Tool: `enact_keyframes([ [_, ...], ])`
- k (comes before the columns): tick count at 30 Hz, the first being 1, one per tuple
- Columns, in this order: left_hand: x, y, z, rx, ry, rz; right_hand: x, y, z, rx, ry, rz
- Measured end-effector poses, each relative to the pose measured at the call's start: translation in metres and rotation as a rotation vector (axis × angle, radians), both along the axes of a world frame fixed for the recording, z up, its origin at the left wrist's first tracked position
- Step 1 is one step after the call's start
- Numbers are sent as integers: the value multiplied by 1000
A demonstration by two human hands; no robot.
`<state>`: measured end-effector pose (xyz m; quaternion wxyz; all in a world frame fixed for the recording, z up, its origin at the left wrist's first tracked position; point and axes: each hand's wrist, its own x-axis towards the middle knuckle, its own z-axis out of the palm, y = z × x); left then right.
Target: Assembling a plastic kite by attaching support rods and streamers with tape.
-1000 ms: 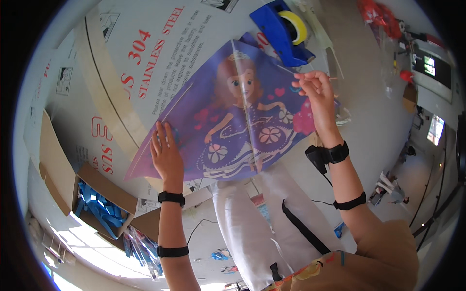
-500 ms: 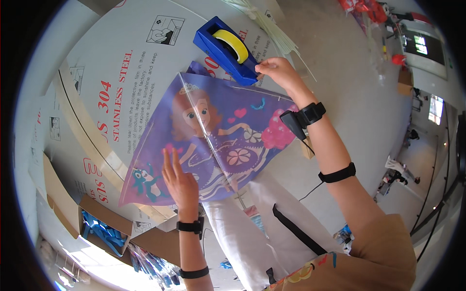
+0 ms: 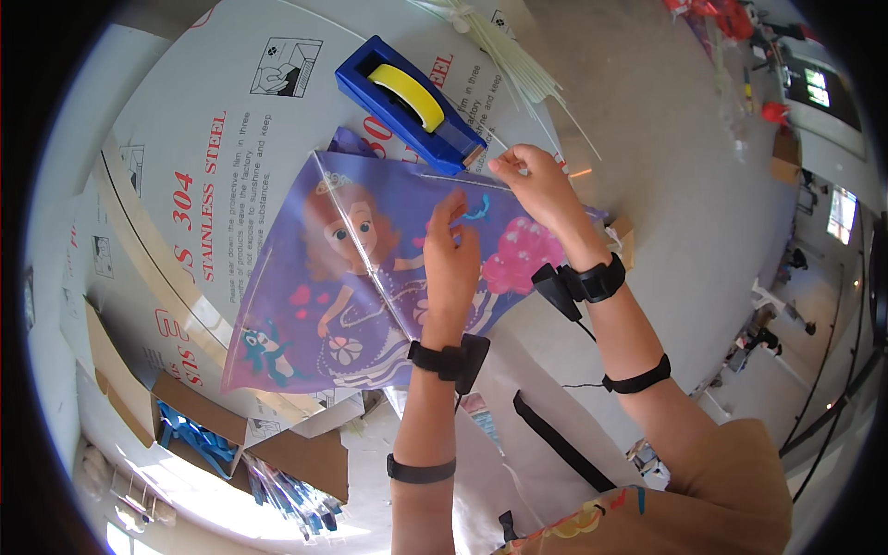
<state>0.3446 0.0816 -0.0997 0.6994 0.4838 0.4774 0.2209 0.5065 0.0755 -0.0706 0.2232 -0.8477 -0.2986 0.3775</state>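
A thin purple kite (image 3: 277,268) with a princess print lies spread on the board, and a rod runs down its middle. Beyond its upper edge stands a blue tape dispenser (image 3: 393,109) holding a roll of yellow tape (image 3: 414,97). My right hand (image 3: 541,190) is beside the dispenser's cutting end, thumb and forefinger pinched together; whatever sits between them is too small to make out. Over the right half of the kite hovers my left hand (image 3: 451,259), its fingers loosely bent and the thumb apart, with nothing visible in it.
Under the kite is a printed grey board (image 3: 185,120). A bundle of pale thin rods (image 3: 513,60) lies at its far edge. Lower left, an open cardboard box (image 3: 190,435) contains blue pieces, with plastic-wrapped items (image 3: 291,499) next to it.
My left hand has lifted from the kite's lower left and moved right and farther away. My right hand has drawn slightly back from the dispenser's end. The view has shifted a little.
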Motion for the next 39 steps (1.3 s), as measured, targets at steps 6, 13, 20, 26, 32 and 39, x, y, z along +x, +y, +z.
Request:
enact_keyframes([
  [6, 9, 15, -6, 35, 58, 4, 1, -6, -34, 60, 15, -15],
  [13, -86, 0, 12, -11, 157, 123, -42, -77, -72, 140, 44, -190],
  [20, -279, -18, -17, 21, 493, 595, -161, -39, -27, 227, 442, 55],
  [26, -399, -6, -46, 144, 645, 731, -319, 10, -23, 137, 623, 257],
  [32, -401, 30, -73, 94, 490, 675, -426, 36, -78, 157, 430, 59],
  [39, -409, 51, -74, 47, 475, 627, -476, 54, -102, 153, 326, 11],
])
